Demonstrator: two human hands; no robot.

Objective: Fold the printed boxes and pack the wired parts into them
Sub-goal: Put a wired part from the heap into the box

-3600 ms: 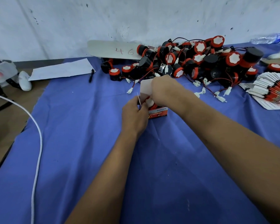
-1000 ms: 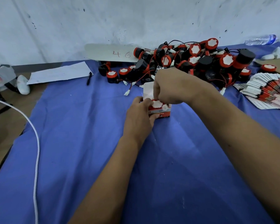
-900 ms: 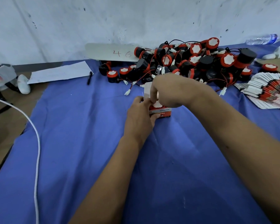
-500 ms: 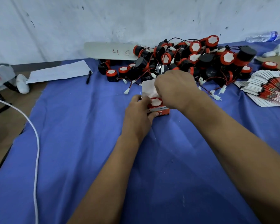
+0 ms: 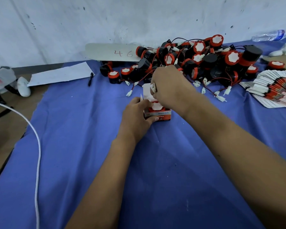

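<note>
A small red and white printed box point(image 5: 162, 115) stands open on the blue cloth point(image 5: 76, 146) in the middle. A red and black wired part point(image 5: 156, 106) with a white top sits inside it. My left hand point(image 5: 137, 116) grips the box's left side, thumb on its front. Just above the box, my right hand point(image 5: 168, 87) is curled and pinches the part's white connector point(image 5: 152, 87). The open lid flap point(image 5: 146, 90) stands up behind the box. A big pile of the same wired parts point(image 5: 205, 60) lies at the back.
A fanned stack of flat printed boxes point(image 5: 274, 90) lies at the right. A white board marked 46 point(image 5: 112, 52) leans on the wall. A paper sheet point(image 5: 61, 73) and a black pen point(image 5: 90, 79) lie at the back left. A white cable point(image 5: 37, 146) runs down the left.
The wired part has gone down into the box. My right hand has lifted off it and now holds its white connector above the box. My left hand stays on the box.
</note>
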